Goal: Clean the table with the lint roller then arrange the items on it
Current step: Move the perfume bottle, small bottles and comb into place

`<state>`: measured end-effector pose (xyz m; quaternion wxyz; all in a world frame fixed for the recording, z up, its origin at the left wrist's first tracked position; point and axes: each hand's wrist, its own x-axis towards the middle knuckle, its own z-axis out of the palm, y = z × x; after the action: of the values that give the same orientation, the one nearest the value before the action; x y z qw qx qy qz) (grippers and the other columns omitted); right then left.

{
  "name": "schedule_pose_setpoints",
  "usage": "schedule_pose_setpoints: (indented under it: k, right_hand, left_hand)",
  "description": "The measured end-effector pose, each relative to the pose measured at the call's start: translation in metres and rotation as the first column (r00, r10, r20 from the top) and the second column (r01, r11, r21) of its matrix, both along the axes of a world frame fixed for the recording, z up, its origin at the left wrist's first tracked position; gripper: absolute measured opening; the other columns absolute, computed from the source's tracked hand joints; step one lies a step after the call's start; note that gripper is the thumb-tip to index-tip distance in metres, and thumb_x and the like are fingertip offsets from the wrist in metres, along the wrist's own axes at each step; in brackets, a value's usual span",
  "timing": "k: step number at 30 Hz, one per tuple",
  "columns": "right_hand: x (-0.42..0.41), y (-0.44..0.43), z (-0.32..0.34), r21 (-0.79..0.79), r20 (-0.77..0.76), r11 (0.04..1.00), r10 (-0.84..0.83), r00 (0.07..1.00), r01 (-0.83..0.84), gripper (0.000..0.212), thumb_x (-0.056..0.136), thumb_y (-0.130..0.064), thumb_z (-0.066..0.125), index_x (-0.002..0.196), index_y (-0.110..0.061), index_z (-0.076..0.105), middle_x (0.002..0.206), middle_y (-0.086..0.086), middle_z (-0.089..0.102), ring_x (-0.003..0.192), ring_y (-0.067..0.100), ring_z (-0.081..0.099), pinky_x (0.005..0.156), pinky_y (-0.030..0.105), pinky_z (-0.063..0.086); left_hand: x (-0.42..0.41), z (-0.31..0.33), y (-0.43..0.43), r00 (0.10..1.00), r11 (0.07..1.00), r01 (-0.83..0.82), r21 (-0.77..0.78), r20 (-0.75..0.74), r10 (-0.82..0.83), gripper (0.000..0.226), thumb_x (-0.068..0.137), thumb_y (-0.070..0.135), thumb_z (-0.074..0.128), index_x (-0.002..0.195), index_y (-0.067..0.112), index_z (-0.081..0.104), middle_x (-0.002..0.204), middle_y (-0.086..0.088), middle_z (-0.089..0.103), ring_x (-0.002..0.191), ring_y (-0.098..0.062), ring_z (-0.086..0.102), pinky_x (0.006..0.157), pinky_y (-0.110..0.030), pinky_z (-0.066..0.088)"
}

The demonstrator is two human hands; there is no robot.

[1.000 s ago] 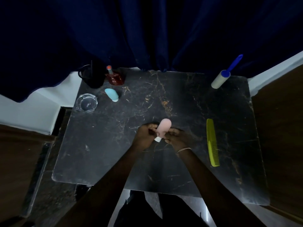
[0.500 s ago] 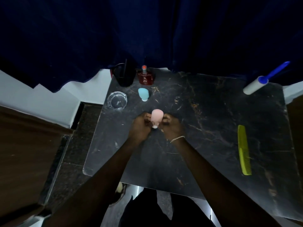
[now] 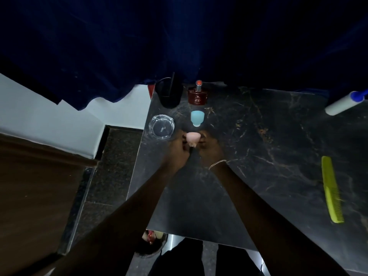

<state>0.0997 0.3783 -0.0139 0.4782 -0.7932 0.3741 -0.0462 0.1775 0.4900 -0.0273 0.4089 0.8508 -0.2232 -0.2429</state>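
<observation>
A small pink bottle [image 3: 192, 137] is held between my left hand [image 3: 178, 148] and my right hand [image 3: 209, 146], low over the dark marble table [image 3: 258, 148], just in front of a light blue bottle [image 3: 197, 117]. Both hands pinch it from either side. The lint roller [image 3: 343, 102], white with a blue handle, lies at the far right edge of the table, partly cut off by the frame. A yellow-green comb [image 3: 331, 188] lies along the right side.
At the table's back left stand a black cup [image 3: 171, 92] and a red perfume bottle [image 3: 197, 95]; a clear glass ashtray [image 3: 161, 126] sits left of my hands. A dark blue curtain [image 3: 179, 36] hangs behind. A brown wooden surface [image 3: 35, 186] lies to the left.
Both hands have carried the pink bottle toward the back left of the table, up to the blue bottle. The view has swung left, so the comb and lint roller sit further right.
</observation>
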Motion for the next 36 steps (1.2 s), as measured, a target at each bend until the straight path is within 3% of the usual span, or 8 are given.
schedule_pose_setpoints:
  k: [4,8,12,18,26,28,32,36]
  right_hand:
    - [0.0,0.004,-0.011,0.009,0.005,1.0,0.021,1.0,-0.021,0.038,0.082,0.004,0.06,0.117,-0.011,0.065,0.11,0.006,0.075,0.1,0.02,0.07,0.092,0.039,0.056]
    - [-0.003,0.007,-0.015,-0.038,0.031,0.999,0.022,0.999,-0.02,0.038,0.082,0.0,0.061,0.118,-0.012,0.065,0.111,0.005,0.074,0.099,0.012,0.065,0.091,0.031,0.053]
    - [-0.004,0.009,-0.018,-0.046,0.005,0.998,0.037,0.999,-0.036,0.039,0.084,-0.007,0.068,0.121,-0.017,0.063,0.115,0.001,0.073,0.106,0.016,0.068,0.089,0.02,0.045]
    - [-0.004,0.008,-0.019,-0.028,-0.012,0.998,0.059,0.998,-0.059,0.042,0.086,-0.007,0.068,0.127,-0.014,0.06,0.121,0.005,0.071,0.115,0.022,0.066,0.103,0.041,0.051]
    - [-0.006,0.011,-0.016,0.017,-0.028,0.999,0.031,0.999,-0.03,0.053,0.085,-0.007,0.071,0.135,-0.012,0.055,0.126,0.008,0.069,0.116,0.022,0.066,0.103,0.03,0.049]
    - [-0.01,0.012,-0.016,0.029,-0.022,0.999,0.033,0.999,-0.032,0.059,0.085,-0.007,0.071,0.14,-0.011,0.051,0.132,0.009,0.065,0.12,0.024,0.064,0.106,0.035,0.049]
    - [-0.028,0.012,-0.013,-0.009,-0.061,1.0,0.023,0.998,-0.024,0.067,0.088,-0.021,0.072,0.147,-0.009,0.043,0.145,0.011,0.054,0.131,0.028,0.055,0.11,0.044,0.045]
    - [-0.062,0.022,-0.002,-0.183,-0.047,0.981,0.057,0.997,-0.065,0.059,0.092,-0.036,0.066,0.142,-0.012,0.047,0.145,0.014,0.052,0.134,0.032,0.051,0.11,0.048,0.044]
  left_hand:
    - [0.004,-0.016,0.004,1.0,1.0,0.0,-0.013,-0.022,0.0,0.03,0.09,-0.001,0.061,0.116,0.012,0.053,0.108,-0.01,0.072,0.099,-0.027,0.07,0.09,-0.046,0.057]
    - [0.006,-0.024,0.009,1.0,0.999,0.007,-0.034,0.003,-0.007,0.031,0.091,0.004,0.061,0.112,0.023,0.052,0.103,0.003,0.069,0.095,-0.016,0.068,0.087,-0.036,0.057]
    - [0.009,-0.03,0.011,0.999,0.999,0.029,-0.044,-0.013,-0.029,0.029,0.091,0.005,0.061,0.117,0.016,0.054,0.111,-0.003,0.072,0.102,-0.02,0.069,0.092,-0.041,0.057]
    - [0.01,-0.03,0.014,0.997,0.998,0.063,-0.025,-0.037,-0.064,0.03,0.094,0.009,0.061,0.123,0.016,0.057,0.119,-0.006,0.073,0.112,-0.024,0.069,0.099,-0.048,0.056]
    - [0.005,-0.021,0.016,0.992,0.996,0.033,-0.082,-0.116,-0.043,0.037,0.094,-0.001,0.062,0.13,0.006,0.057,0.127,-0.011,0.071,0.119,-0.026,0.068,0.107,-0.048,0.052]
    - [-0.001,-0.015,0.02,0.992,0.995,0.011,-0.099,-0.126,-0.024,0.039,0.095,-0.001,0.062,0.134,0.002,0.056,0.13,-0.012,0.069,0.12,-0.024,0.067,0.108,-0.045,0.052]
    - [-0.017,-0.01,0.038,0.999,0.998,-0.027,-0.064,-0.026,0.026,0.043,0.099,0.011,0.063,0.14,0.003,0.054,0.133,-0.013,0.067,0.122,-0.026,0.066,0.107,-0.041,0.053]
    - [-0.041,-0.009,0.062,0.979,0.996,0.087,0.034,0.179,-0.092,0.046,0.104,0.038,0.052,0.144,0.016,0.047,0.137,-0.01,0.063,0.119,-0.03,0.066,0.1,-0.042,0.054]
